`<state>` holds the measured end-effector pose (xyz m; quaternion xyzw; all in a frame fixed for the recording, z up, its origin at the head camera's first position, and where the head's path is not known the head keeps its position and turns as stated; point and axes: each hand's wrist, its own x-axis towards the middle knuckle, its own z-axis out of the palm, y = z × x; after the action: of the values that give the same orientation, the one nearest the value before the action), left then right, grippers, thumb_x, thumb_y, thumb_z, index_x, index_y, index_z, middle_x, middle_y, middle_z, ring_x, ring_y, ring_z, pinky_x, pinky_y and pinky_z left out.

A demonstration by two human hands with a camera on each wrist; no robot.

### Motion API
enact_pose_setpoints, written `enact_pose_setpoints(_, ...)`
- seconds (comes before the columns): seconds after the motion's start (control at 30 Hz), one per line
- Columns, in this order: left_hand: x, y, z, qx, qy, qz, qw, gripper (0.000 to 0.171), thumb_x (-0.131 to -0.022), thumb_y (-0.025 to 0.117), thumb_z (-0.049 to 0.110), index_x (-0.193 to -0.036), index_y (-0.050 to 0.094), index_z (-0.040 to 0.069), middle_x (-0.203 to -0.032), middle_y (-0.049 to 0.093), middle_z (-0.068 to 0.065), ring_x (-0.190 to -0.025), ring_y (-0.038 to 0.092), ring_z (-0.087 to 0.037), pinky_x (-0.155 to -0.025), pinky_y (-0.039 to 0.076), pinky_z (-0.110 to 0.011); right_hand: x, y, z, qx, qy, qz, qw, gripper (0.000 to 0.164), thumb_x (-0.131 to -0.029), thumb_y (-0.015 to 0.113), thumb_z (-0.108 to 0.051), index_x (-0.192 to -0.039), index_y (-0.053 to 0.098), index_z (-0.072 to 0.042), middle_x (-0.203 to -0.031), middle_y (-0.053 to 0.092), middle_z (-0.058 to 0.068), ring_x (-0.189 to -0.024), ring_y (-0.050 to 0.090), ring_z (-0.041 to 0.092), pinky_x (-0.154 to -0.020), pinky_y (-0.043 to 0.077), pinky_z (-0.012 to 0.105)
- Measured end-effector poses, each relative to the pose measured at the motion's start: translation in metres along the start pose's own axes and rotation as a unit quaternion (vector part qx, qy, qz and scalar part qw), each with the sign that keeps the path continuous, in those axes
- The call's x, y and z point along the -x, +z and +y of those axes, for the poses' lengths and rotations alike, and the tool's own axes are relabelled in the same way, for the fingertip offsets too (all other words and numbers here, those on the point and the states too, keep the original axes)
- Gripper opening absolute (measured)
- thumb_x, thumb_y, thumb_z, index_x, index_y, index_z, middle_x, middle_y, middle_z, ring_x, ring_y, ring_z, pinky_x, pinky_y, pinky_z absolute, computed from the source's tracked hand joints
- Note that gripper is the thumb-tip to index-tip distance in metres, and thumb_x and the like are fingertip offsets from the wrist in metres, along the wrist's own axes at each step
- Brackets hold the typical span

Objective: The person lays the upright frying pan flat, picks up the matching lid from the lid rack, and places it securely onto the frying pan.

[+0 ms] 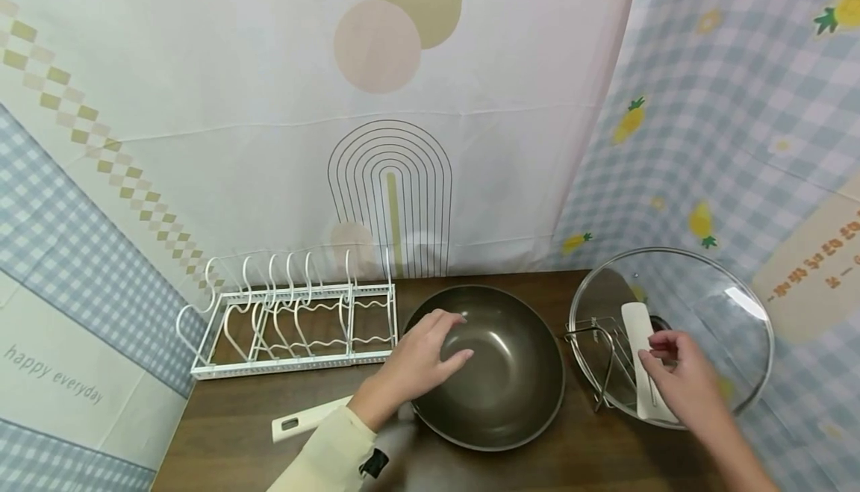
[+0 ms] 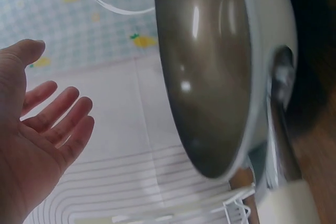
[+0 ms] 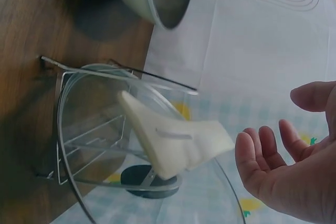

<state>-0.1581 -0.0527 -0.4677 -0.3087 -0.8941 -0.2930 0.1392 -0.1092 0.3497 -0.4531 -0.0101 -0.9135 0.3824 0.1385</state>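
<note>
A wok with a dark inside and cream outside sits on the table, its cream handle pointing left. My left hand hovers over the wok's left side, thumb and fingers apart, holding nothing. On the right, a glass lid with a metal rim leans upright in a wire stand. The lid's cream handle faces me, mounted over a dark round base. Close to that handle is my right hand, fingers loosely bent; the right wrist view shows a small gap between fingertips and handle.
A white wire rack with upright loops stands on the table left of the wok. Patterned cloth hangs behind the brown wooden table, and checked cloth hangs close behind the lid.
</note>
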Motion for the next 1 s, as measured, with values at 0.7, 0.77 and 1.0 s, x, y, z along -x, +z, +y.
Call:
enact_pose_setpoints(0.7, -0.04, 0.037, 0.038, 0.027, 0.004, -0.037, 0.9989, 0.048, -0.096, 0.072, 0.04, -0.134, 0.059, 0.013, -0.132, 0.063, -0.001, -0.121, 0.064, -0.016, -0.102, 0.053, -0.03, 0.003, -0.01, 0.018, 0.036, 0.015, -0.008, 0.999, 0.029, -0.096, 0.068, -0.008, -0.114, 0.056, 0.011, -0.107, 0.065, 0.028, -0.082, 0.046, -0.021, -0.068, 0.041, 0.004)
enact_pose_setpoints(0.77, -0.044, 0.041, 0.041, 0.026, 0.003, -0.042, 0.9988, 0.048, -0.097, 0.07, 0.042, -0.136, 0.058, 0.015, -0.134, 0.062, -0.001, -0.122, 0.063, -0.016, -0.102, 0.053, -0.03, 0.003, -0.011, 0.019, 0.038, 0.017, -0.01, 0.999, 0.029, -0.095, 0.068, -0.008, -0.114, 0.056, 0.012, -0.106, 0.065, 0.029, -0.081, 0.046, -0.021, -0.068, 0.04, 0.005)
enact_pose_setpoints(1.0, -0.057, 0.059, 0.049, -0.009, 0.035, -0.052, 0.998, 0.056, -0.099, 0.067, 0.046, -0.143, 0.054, 0.015, -0.148, 0.056, -0.003, -0.134, 0.058, -0.019, -0.108, 0.051, -0.037, 0.004, -0.011, 0.021, 0.048, 0.035, -0.019, 0.998, 0.032, -0.096, 0.067, -0.012, -0.115, 0.056, 0.012, -0.107, 0.064, 0.03, -0.079, 0.046, -0.021, -0.066, 0.04, 0.005)
